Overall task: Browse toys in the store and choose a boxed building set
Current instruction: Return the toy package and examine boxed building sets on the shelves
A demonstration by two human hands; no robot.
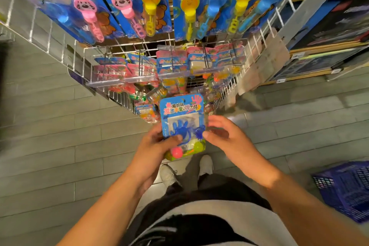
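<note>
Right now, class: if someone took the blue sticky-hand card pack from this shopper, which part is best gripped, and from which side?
Judging by its pose, pinch the bare top edge of the card pack from the rack side. The left hand and right hand already cover its lower sides, and the bulging blister leaves only the top flat.

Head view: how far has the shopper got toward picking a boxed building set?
Browsing is under way. Left hand and right hand hold a blister-pack hand toy before the wire rack. That is a carded toy, not a boxed set, so the choice is left. Basket sits on the floor.
</note>
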